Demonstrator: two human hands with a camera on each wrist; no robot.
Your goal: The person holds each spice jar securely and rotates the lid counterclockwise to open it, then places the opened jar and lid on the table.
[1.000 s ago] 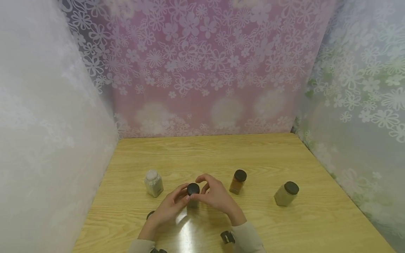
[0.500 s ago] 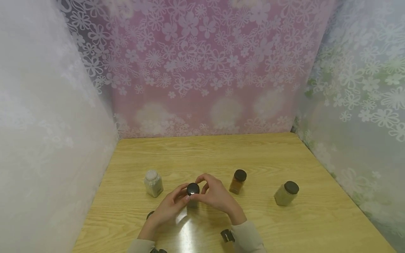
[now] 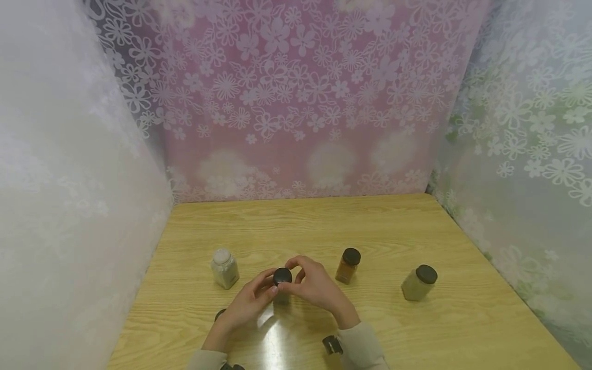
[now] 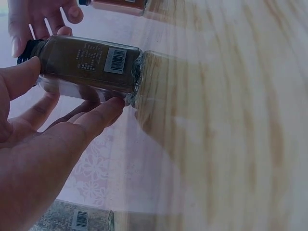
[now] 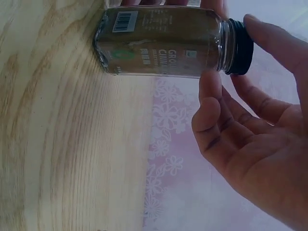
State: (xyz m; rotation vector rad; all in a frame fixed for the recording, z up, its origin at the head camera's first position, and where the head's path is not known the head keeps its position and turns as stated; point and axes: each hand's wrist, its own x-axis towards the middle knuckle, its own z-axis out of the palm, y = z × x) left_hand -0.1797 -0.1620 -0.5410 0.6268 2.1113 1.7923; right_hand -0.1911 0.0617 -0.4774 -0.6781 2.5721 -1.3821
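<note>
A clear square spice jar [image 5: 159, 41] of brown powder, its label partly reading ground cinnamon, stands upright on the wooden table between my hands. My left hand [image 3: 252, 300] holds it from the left, thumb near the neck and fingers along the glass in the left wrist view. The black lid [image 3: 282, 276] is on the jar. My right hand [image 3: 319, 288] pinches this lid between thumb and index finger, with the other fingers loosely curled below, apart from the glass.
A white-topped jar [image 3: 225, 270] stands to the left, an orange-brown spice jar [image 3: 348, 265] behind right, and a pale greenish jar [image 3: 418, 283] farther right. Another black lid [image 3: 219, 314] shows partly behind my left wrist. Patterned sheets [image 3: 300, 103] border the table [image 3: 296, 221].
</note>
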